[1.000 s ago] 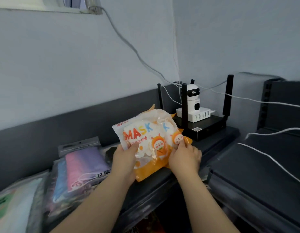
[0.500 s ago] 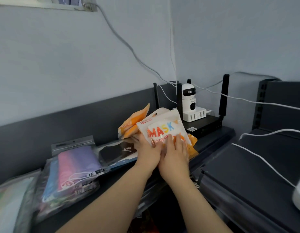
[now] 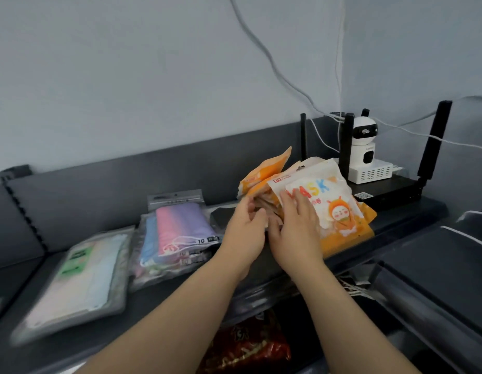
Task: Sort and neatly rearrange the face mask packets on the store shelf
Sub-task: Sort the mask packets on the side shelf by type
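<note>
View from above the shelf (image 3: 180, 298), with the orange children's packets being gathered into one pile. The right hand (image 3: 296, 228) is lying flat on the top packet (image 3: 329, 201), the one printed MASK, with its fingers straight and pressing down. The left hand (image 3: 244, 236) is resting against the left edge of the orange pile (image 3: 350, 233). Whether its fingers are pinching a packet or only nudging the edges cannot be told, since the fingertips are lost among the wrappers. The pile is sitting at the right end of the shelf, just beside the router (image 3: 391, 191) and the small camera (image 3: 365, 136). One orange packet (image 3: 269, 168) is sticking up at the back, tilted and out of line.

To the left, a dark packet (image 3: 221, 214) is lying just beside the pile, then a stack of pastel packets (image 3: 177, 225), then a pale stack (image 3: 80, 273) further along.

The step in hand appears to be squaring up the orange pile. The next move probably calls for laying the tilted packet flat under the others while the right hand is holding the top steady, as the slippery wrappers may slide towards the router.
</note>
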